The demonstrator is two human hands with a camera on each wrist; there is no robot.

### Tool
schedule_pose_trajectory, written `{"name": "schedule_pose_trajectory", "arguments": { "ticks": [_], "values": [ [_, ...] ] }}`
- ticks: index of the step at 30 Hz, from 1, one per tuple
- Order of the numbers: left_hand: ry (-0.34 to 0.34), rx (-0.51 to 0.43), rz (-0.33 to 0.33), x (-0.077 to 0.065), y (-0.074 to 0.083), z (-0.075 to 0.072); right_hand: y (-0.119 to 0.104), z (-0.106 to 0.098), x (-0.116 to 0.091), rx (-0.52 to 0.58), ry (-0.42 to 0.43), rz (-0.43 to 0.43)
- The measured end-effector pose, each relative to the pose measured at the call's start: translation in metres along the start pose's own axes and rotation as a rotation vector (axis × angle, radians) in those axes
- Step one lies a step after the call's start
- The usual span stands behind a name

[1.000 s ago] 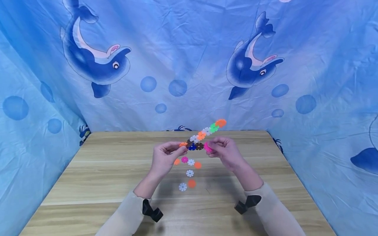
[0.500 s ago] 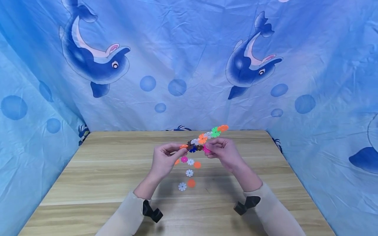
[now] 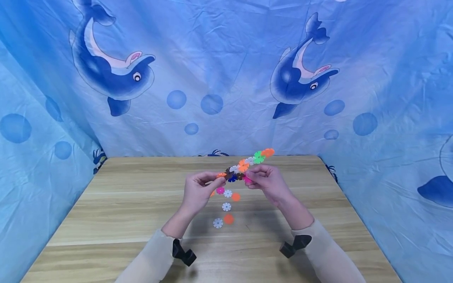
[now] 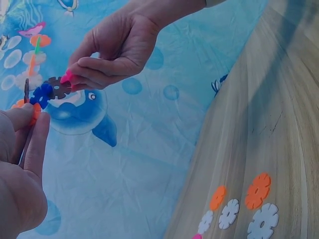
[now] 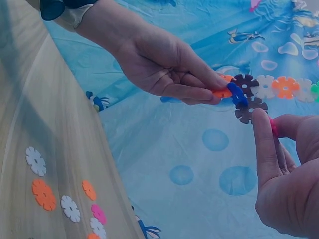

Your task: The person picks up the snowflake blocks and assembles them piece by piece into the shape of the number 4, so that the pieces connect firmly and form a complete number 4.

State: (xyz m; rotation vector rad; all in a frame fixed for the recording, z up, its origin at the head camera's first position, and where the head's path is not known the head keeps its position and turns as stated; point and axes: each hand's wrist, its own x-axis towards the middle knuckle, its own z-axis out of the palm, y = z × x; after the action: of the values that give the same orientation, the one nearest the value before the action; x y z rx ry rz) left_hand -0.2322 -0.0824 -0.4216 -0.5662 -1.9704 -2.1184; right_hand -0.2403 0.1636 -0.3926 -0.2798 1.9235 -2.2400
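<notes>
Both hands hold a chain of notched snowflake discs above the table. The left hand (image 3: pixel 198 192) pinches an orange disc (image 3: pixel 221 175) at its left end. Between thumb and fingers, the right hand (image 3: pixel 272 186) pinches a pink disc (image 3: pixel 247 179), partly hidden. A blue disc (image 5: pixel 238 94) and a dark brown disc (image 5: pixel 250 110) link toward the pink one. From another brown disc (image 5: pixel 244 85) a row runs off to the upper right in the head view: white, orange (image 3: pixel 243 165), white, green (image 3: pixel 259 157) and orange (image 3: pixel 269 152).
Several loose discs lie on the wooden table (image 3: pixel 141 220) below the hands: white discs (image 3: pixel 218 223), orange discs (image 3: pixel 229 219) and a pink disc (image 3: pixel 220 190). A blue curtain (image 3: pixel 226 70) with dolphins surrounds the table's back and sides.
The chain's far end has tilted lower and slightly right, its row turning relative to the hands. The pink disc has come closer to the brown one. Both hands stay nearly in place.
</notes>
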Motion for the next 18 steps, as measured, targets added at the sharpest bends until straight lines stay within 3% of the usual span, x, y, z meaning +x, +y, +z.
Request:
{"name": "schedule_pose_trajectory", "arguments": {
  "ticks": [9,12,14,18],
  "values": [
    [0.021,-0.018,-0.031,0.0,0.004,-0.001,0.003,-0.001,0.002,-0.043,0.014,0.004],
    [0.044,-0.034,-0.03,0.0,0.008,-0.002,0.006,-0.005,0.003,-0.112,0.017,-0.024],
    [0.057,-0.045,-0.026,0.001,0.011,-0.003,0.009,-0.008,0.002,-0.261,0.014,-0.09],
    [0.062,-0.071,-0.018,0.0,0.016,-0.005,0.016,-0.014,0.001,-0.715,-0.015,-0.272]
  ]
}}
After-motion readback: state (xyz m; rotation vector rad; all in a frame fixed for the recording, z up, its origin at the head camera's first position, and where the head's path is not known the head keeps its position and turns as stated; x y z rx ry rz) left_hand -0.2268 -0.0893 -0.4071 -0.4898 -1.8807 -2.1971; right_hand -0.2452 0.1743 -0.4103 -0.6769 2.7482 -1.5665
